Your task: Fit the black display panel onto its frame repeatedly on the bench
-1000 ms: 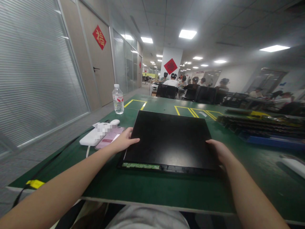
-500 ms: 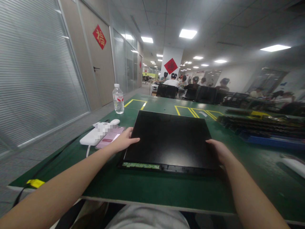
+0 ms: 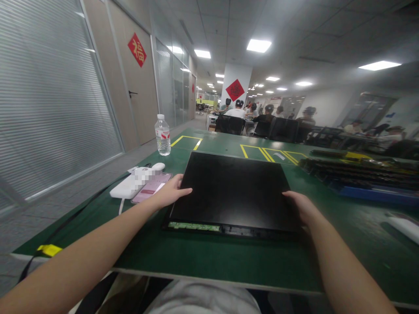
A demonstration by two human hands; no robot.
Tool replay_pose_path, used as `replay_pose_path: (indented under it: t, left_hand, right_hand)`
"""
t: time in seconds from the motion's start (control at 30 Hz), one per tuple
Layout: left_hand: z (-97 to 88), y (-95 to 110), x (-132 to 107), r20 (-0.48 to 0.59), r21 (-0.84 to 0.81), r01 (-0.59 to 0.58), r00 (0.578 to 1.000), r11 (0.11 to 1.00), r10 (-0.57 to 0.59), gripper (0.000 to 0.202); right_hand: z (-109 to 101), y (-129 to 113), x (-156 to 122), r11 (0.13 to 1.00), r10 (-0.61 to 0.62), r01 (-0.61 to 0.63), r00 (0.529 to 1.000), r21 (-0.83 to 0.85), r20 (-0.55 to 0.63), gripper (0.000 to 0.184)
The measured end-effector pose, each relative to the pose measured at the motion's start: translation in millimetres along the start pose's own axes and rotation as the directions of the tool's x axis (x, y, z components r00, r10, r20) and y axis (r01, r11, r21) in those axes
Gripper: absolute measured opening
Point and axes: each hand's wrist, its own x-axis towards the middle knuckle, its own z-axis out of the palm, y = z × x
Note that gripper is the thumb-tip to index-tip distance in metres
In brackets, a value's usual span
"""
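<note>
A flat black display panel lies on the green table in front of me, with a thin green circuit strip along its near edge. My left hand grips the panel's left edge, thumb on top and fingers down the side. At the panel's right edge my right hand holds it the same way, thumb resting on the black surface.
A white power bank, a pink phone and a small white mouse lie left of the panel. A water bottle stands farther back. Dark trays with parts fill the right side. Seated people work at tables beyond.
</note>
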Motion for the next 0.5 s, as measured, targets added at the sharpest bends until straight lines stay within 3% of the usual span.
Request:
replay_pose_path:
  t: [0.13, 0.5]
  left_hand:
    - [-0.5, 1.3, -0.7, 0.004, 0.003, 0.028, 1.0, 1.0, -0.028, 0.06]
    - [-1.7, 1.9, 0.2, 0.009, 0.005, 0.046, 0.999, 0.999, -0.046, 0.061]
  right_hand:
    - [3.3, -5.5, -6.7, 0.996, 0.086, -0.085, 0.996, 0.038, -0.024, 0.016]
    - [0.5, -3.5, -2.0, 0.999, 0.05, -0.05, 0.999, 0.006, -0.018, 0.015]
